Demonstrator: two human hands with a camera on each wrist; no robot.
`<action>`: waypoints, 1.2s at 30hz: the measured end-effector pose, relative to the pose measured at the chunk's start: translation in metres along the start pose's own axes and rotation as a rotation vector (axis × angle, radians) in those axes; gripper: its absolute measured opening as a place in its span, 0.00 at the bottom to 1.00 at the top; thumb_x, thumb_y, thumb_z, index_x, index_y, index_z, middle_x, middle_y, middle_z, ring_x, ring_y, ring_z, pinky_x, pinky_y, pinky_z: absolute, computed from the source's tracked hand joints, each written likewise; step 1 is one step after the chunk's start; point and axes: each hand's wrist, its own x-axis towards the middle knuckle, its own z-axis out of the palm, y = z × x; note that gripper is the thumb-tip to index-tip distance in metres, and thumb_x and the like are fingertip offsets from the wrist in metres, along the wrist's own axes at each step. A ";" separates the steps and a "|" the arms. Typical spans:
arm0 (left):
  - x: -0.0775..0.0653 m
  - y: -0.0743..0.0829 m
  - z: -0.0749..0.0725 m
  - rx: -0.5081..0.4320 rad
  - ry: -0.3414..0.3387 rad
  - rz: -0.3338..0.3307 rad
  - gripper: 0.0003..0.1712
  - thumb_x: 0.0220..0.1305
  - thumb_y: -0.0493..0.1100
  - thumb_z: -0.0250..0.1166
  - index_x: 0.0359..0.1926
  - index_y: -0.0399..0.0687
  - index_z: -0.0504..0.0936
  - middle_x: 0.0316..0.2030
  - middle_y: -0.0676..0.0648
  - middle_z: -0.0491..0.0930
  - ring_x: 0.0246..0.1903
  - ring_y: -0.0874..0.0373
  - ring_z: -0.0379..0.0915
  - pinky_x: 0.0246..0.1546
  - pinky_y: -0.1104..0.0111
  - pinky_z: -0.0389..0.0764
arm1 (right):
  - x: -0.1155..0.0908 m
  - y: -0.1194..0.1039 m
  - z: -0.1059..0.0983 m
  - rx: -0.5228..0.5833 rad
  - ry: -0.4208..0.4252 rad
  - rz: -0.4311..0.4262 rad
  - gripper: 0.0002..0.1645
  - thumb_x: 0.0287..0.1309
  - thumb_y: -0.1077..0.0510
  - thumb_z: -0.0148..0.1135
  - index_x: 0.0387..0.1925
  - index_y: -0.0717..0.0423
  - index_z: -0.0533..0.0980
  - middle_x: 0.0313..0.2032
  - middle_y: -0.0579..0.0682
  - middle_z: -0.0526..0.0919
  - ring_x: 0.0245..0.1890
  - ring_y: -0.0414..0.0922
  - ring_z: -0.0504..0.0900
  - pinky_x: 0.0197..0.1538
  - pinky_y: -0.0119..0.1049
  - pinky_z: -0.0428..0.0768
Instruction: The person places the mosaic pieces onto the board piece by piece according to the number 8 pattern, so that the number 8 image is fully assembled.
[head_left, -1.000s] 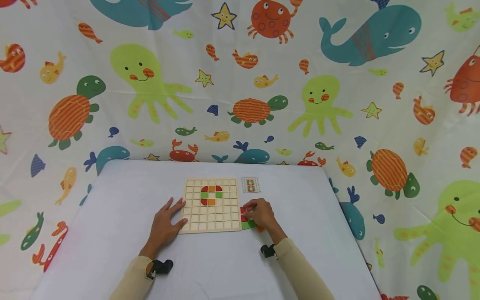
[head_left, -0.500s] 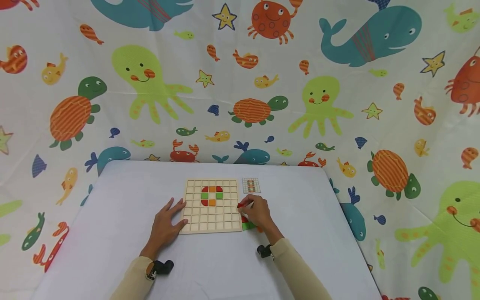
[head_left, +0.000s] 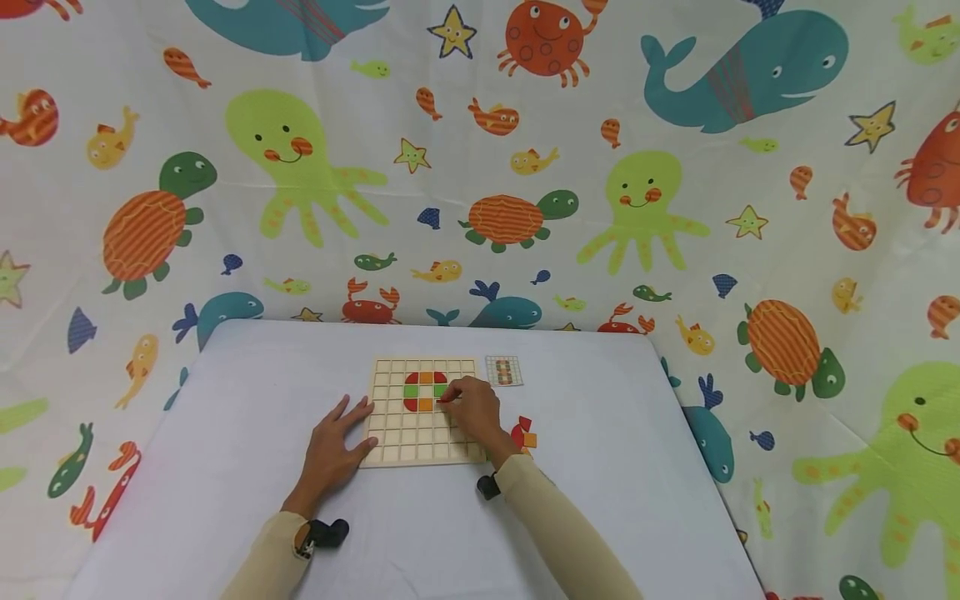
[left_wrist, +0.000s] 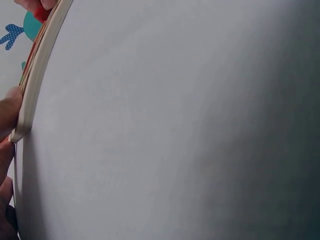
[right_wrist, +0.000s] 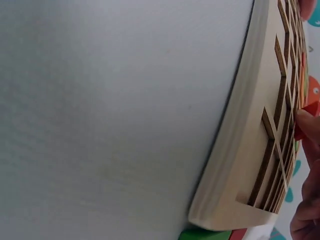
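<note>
A wooden grid board [head_left: 393, 437] lies on the table, with red, orange and green tiles set in a ring in its upper middle cells. My left hand [head_left: 330, 446] rests at the board's left edge, fingers spread and the thumb near the front corner. Over the board, my right hand [head_left: 477, 407] pinches a small red tile [right_wrist: 301, 131] between thumb and fingers, close to the ring's lower right corner. In the left wrist view, the thumb [left_wrist: 11, 110] touches the board's edge.
A small card [head_left: 503, 372] printed with a grid and coloured pattern lies right of the board's far corner. Several loose tiles, including an orange tile [head_left: 529, 440], lie right of the board, partly behind the right forearm. A patterned sea-animal cloth [head_left: 450, 167] hangs behind the table.
My right hand has picked up a red tile from the loose ones at the right and carried it left over the board to the ring. The left hand has stayed in place.
</note>
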 end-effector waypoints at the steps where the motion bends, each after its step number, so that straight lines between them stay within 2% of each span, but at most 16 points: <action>1: 0.000 0.000 0.000 -0.002 -0.001 0.001 0.37 0.65 0.43 0.74 0.73 0.43 0.76 0.76 0.42 0.71 0.80 0.30 0.54 0.76 0.30 0.58 | 0.000 0.000 0.000 -0.013 -0.010 0.005 0.05 0.59 0.52 0.80 0.30 0.41 0.89 0.37 0.38 0.89 0.42 0.39 0.82 0.47 0.39 0.82; 7: 0.001 0.001 -0.002 0.001 0.011 0.001 0.37 0.64 0.42 0.75 0.73 0.44 0.77 0.76 0.42 0.71 0.80 0.30 0.54 0.75 0.30 0.58 | -0.001 -0.001 -0.002 -0.047 -0.064 0.000 0.03 0.58 0.50 0.80 0.32 0.41 0.91 0.37 0.38 0.85 0.42 0.40 0.80 0.49 0.40 0.82; 13: 0.001 0.002 -0.003 0.000 0.009 0.006 0.36 0.64 0.43 0.74 0.73 0.43 0.77 0.76 0.42 0.71 0.80 0.30 0.54 0.75 0.29 0.58 | 0.000 -0.002 -0.001 -0.021 -0.032 -0.013 0.04 0.59 0.49 0.80 0.33 0.41 0.91 0.36 0.39 0.85 0.41 0.39 0.80 0.47 0.39 0.82; 18: 0.001 0.003 -0.002 0.007 0.004 0.005 0.36 0.65 0.43 0.74 0.73 0.44 0.77 0.76 0.42 0.71 0.80 0.30 0.54 0.76 0.30 0.58 | 0.004 -0.004 0.002 -0.003 -0.013 0.014 0.04 0.61 0.51 0.78 0.37 0.43 0.92 0.40 0.41 0.86 0.44 0.40 0.81 0.52 0.41 0.84; 30: 0.000 0.002 -0.002 -0.011 0.005 -0.009 0.36 0.65 0.42 0.74 0.73 0.44 0.76 0.77 0.42 0.70 0.81 0.30 0.53 0.76 0.30 0.56 | 0.008 -0.008 0.000 -0.030 -0.101 0.059 0.03 0.64 0.54 0.75 0.38 0.42 0.92 0.42 0.41 0.85 0.47 0.41 0.81 0.53 0.44 0.84; 36: -0.001 0.000 -0.001 0.003 0.008 -0.007 0.36 0.65 0.43 0.74 0.73 0.44 0.77 0.76 0.42 0.71 0.80 0.30 0.55 0.75 0.30 0.58 | 0.003 -0.004 -0.002 0.035 -0.066 0.071 0.05 0.63 0.56 0.75 0.40 0.43 0.91 0.43 0.42 0.88 0.47 0.42 0.83 0.53 0.45 0.84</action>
